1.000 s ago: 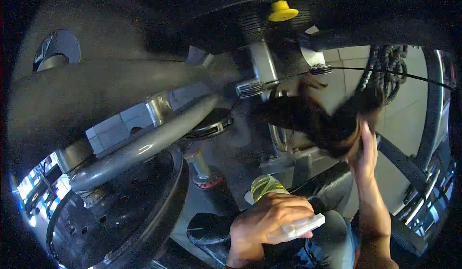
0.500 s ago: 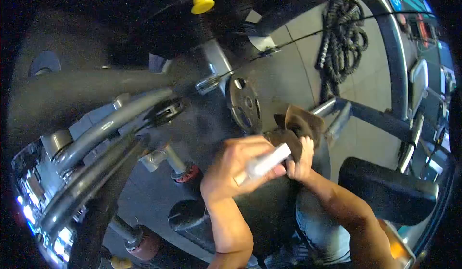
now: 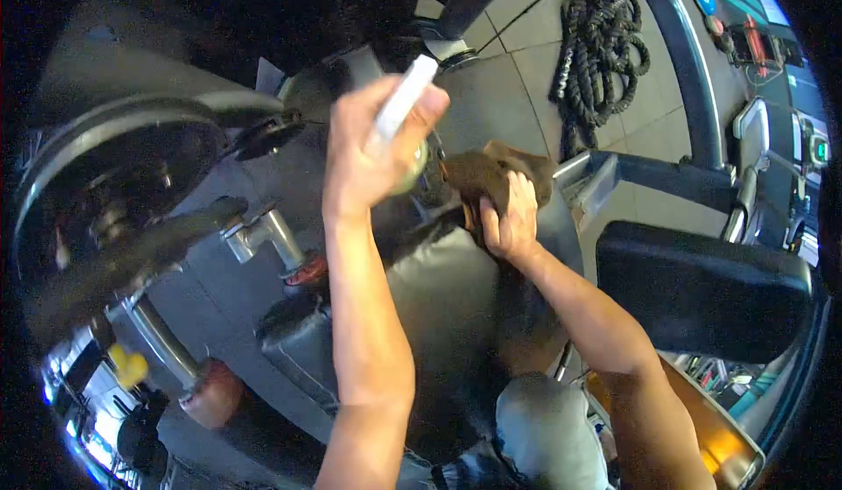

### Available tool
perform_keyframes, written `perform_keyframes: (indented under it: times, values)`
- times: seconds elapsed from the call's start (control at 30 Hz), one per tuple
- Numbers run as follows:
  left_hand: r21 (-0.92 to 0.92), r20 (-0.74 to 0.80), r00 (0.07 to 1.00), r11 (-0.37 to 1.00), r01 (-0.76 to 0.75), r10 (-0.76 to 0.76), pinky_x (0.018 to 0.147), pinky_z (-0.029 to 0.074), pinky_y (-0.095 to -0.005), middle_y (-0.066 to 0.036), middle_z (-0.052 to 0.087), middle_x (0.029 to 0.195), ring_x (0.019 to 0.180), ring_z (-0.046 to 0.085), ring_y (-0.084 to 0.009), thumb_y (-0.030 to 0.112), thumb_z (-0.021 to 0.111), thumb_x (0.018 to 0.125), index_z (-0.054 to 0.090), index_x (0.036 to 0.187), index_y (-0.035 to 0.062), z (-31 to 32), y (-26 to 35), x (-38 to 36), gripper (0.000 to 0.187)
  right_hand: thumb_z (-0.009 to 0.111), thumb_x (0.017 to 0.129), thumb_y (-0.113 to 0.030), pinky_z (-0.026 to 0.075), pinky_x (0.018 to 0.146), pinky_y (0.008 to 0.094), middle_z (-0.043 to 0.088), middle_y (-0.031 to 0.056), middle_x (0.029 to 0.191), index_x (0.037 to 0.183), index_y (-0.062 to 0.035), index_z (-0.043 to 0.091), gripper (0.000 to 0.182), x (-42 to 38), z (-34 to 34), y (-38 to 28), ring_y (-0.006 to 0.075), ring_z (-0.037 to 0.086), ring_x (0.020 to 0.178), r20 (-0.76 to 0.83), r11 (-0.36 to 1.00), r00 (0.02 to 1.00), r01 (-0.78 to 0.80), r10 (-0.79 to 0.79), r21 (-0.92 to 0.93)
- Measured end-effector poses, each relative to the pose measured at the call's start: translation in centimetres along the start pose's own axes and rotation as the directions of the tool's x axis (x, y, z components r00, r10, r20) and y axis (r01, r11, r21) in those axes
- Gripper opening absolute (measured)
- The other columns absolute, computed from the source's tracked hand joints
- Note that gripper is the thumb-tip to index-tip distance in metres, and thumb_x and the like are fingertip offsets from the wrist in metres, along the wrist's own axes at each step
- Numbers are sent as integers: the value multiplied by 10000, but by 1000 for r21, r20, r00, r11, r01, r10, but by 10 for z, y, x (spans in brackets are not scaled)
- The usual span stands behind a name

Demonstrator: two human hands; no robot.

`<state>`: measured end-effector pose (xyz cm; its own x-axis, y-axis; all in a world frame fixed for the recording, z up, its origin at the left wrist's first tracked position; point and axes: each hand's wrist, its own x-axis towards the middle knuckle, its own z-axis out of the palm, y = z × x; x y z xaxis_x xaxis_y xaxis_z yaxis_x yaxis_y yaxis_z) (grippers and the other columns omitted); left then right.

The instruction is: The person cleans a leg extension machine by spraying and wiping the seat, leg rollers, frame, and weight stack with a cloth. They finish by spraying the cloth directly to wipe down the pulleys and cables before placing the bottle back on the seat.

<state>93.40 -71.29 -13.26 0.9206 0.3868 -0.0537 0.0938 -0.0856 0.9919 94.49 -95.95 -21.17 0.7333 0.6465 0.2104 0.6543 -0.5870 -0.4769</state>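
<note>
My left hand is closed around a spray bottle, raised above the far end of a black padded bench. The bottle's white spray head sticks out past my fingers, and a bit of its greenish body shows below them. To the right, my right hand grips a bunched brown cloth at the edge of the padding. Part of the cloth hangs beyond my fingers.
A coiled black rope lies on the tiled floor at the upper right. Beside my right arm is another black pad. Metal machine bars and a large round weight plate stand on the left.
My left hand has moved up and forward with the spray bottle, away from the cloth. My right hand still holds the cloth, now a little higher and further left. The view has shifted too.
</note>
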Motion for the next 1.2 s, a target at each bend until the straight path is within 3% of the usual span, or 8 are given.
perform_keyframes:
  times: [0.33,0.47,0.6,0.8,0.97,1.03,1.13,1.2]
  values:
    - [183,-371,828,908,-378,420,629,444,-230,-10,645,760,687,557,-71,355,698,869,654,880,36,53,122,-84,322,578,844,-307,436,724,445,588,178,887,958,-5,583,323,-6,-4,-25,341,559,855,-89,942,961,-275,262,-193]
    - [231,-247,862,891,-390,442,634,463,-262,-26,643,779,703,584,-94,283,749,827,611,874,18,84,153,-142,303,524,899,-345,491,722,543,636,235,794,1009,39,562,401,-89,-44,-70,422,628,741,84,938,947,-319,310,137]
    - [375,-85,922,869,-322,378,710,467,-396,-141,564,869,815,576,-303,154,773,736,553,950,12,166,151,-192,338,431,950,-365,480,813,478,655,260,899,1004,31,600,434,-249,-127,-127,436,627,878,660,605,701,-657,270,450]
    - [479,190,973,853,-208,131,920,423,-467,-251,434,1213,1088,474,-421,94,799,626,416,1196,-33,285,70,-228,699,464,968,-336,457,774,311,662,79,889,1027,48,644,429,-396,-295,-173,164,572,824,694,-69,222,-929,685,365]
    - [679,212,969,694,-240,128,1116,235,-511,-317,150,1481,1358,210,-486,183,823,629,135,1452,-44,266,118,-288,1096,542,943,-311,478,824,317,643,100,1040,1125,70,586,425,-422,-393,-168,187,604,913,514,-71,285,-821,809,567]
    - [526,110,977,823,-213,182,1107,283,-458,-274,228,1482,1348,290,-429,229,701,796,220,1455,3,231,147,-360,846,515,956,-321,477,809,314,640,90,1024,1125,57,587,420,-448,-419,-145,173,600,897,525,-13,360,-816,772,578]
    - [543,208,942,832,113,-264,1000,412,-435,-230,562,1228,1170,525,-367,413,589,887,527,1248,-5,172,172,-514,555,493,967,-333,476,809,323,634,87,1032,1125,45,584,420,-469,-442,-115,163,591,914,388,166,521,-734,760,659]
    - [622,239,876,759,193,-419,940,434,-467,-265,588,1147,1102,543,-407,493,553,887,585,1174,-6,140,165,-630,577,509,961,-352,473,848,330,621,94,1067,1141,42,568,437,-442,-486,-132,168,582,968,404,32,413,-731,816,681]
